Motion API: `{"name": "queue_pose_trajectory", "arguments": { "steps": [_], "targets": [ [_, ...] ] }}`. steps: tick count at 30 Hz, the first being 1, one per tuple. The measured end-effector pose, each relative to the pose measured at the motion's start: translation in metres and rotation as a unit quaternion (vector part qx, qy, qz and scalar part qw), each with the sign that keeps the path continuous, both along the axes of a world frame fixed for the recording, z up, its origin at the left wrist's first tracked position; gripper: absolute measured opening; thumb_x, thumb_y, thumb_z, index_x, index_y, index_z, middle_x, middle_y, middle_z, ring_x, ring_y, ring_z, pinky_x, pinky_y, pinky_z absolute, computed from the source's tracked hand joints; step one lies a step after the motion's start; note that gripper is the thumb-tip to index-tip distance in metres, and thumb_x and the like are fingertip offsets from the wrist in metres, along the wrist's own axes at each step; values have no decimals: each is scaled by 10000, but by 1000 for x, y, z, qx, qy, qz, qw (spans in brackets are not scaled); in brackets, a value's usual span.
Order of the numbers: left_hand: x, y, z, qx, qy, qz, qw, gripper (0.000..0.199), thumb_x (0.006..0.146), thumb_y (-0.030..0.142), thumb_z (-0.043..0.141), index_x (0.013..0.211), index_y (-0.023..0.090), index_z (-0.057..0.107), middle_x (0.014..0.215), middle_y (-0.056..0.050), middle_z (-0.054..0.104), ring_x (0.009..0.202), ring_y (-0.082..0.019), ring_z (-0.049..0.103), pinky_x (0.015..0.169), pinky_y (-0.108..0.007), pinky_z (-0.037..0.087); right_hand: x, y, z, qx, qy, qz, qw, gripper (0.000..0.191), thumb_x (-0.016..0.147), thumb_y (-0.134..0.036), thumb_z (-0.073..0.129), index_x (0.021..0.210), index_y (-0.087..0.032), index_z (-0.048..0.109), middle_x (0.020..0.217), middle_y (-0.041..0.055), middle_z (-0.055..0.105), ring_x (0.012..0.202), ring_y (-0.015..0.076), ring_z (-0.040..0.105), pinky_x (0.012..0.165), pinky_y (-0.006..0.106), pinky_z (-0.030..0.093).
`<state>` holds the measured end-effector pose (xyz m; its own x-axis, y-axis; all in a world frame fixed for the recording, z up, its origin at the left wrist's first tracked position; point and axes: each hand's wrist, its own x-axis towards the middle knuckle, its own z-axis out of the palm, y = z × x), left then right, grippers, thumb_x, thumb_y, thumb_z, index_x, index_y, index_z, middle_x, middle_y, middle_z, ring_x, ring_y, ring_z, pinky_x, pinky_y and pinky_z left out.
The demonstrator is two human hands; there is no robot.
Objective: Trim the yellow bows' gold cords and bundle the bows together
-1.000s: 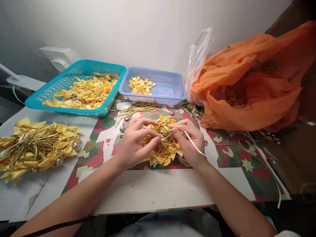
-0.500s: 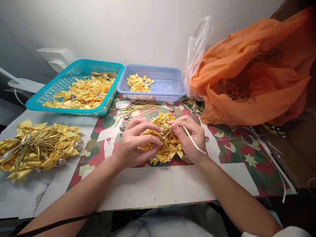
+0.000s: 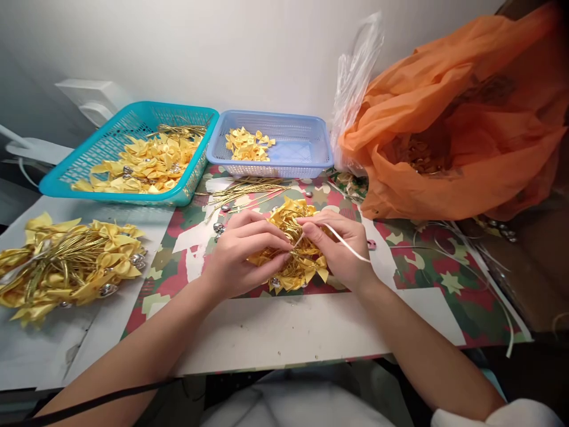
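A bundle of yellow bows with gold cords (image 3: 306, 270) lies on the camouflage-patterned sheet between my hands. My right hand (image 3: 340, 246) pinches a white string (image 3: 349, 244) between thumb and forefinger, and its loose end trails over the hand. On the bundle's left side rests my left hand (image 3: 249, 255), thumb and forefinger closed near the bundle's middle, where the string runs down. Whether those fingertips grip the string or the gold cords is too small to tell.
A second bow bundle (image 3: 75, 261) lies at the left. Behind stand a teal basket (image 3: 186, 187) of bows and a blue basket (image 3: 306, 172) with fewer. Gold cords (image 3: 249, 191) lie before them. An orange bag (image 3: 400, 198) stands at the right, near loose white strings (image 3: 482, 279).
My left hand's thumb and forefinger have closed together near the bundle's middle. My right hand still holds the string. The whole view has shifted slightly.
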<state>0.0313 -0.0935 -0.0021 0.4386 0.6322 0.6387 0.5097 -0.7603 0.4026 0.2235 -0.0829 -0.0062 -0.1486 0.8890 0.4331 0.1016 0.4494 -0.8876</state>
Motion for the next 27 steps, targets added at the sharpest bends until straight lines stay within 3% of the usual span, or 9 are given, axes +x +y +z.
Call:
{"name": "queue_pose_trajectory", "arguments": {
  "steps": [7,13,17,20,22,27],
  "targets": [
    [-7,3,3,100,29,18,994,161,750,120,729,787,257,654,769,44,759,716,-167,594,718,-344,454,-1,0,-2,-56,47,-24,997,123,875,-235,661,804,-242,761,897,8,769,859,143,700,780,287,549],
    [-13,5,6,95,85,23,992,197,736,85,595,720,276,642,888,38,764,821,-213,593,786,-391,437,-1,0,0,-59,45,-24,997,125,873,-246,661,796,-238,759,883,6,762,838,141,693,760,292,554],
    [-5,-3,6,110,61,41,991,162,720,146,626,788,290,653,945,7,761,862,-246,581,782,-411,428,-2,0,-1,-50,41,-25,998,125,870,-241,658,796,-239,759,867,8,761,827,145,690,752,300,560],
    [6,-13,5,122,109,-26,986,188,783,285,679,967,323,682,992,32,772,895,-226,600,828,-392,395,-2,0,-2,-53,27,-31,998,141,875,-258,648,790,-240,759,862,13,762,838,155,690,762,310,562],
    [9,-16,6,107,147,-76,980,163,816,312,684,979,310,681,933,46,777,882,-197,619,846,-373,375,-2,1,-3,-49,19,-38,998,151,879,-262,641,786,-238,757,856,13,762,838,156,689,760,309,561],
    [-1,-13,12,8,40,-148,988,66,775,199,652,780,259,626,478,67,589,588,-164,546,693,-369,374,-2,2,-3,-34,14,-39,999,126,874,-244,651,800,-239,754,860,5,766,823,145,688,753,299,555]
  ]
}}
